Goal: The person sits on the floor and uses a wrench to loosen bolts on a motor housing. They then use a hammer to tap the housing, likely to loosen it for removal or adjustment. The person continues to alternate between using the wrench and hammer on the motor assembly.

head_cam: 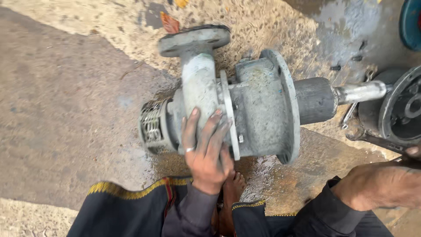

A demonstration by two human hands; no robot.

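A grey, grimy metal pump (245,105) lies on its side on wet ground — flanged pipe end pointing away, strainer cage at the left, a dark shaft sticking out to the right.

Ground here is rough concrete floor (66,109), patchy and stained, with a paler gritty band up top and wet puddles (346,22) at the upper right and under the middle. A grey cast pump body (258,105) lies on its side right on it, flange pipe pointing up. Beside it on the right sits a dark round housing (403,109) with a wrench (372,139) flat under it. A few small bolts (346,63) lie in the wet patch, and a dead orange leaf (169,22) near the top.
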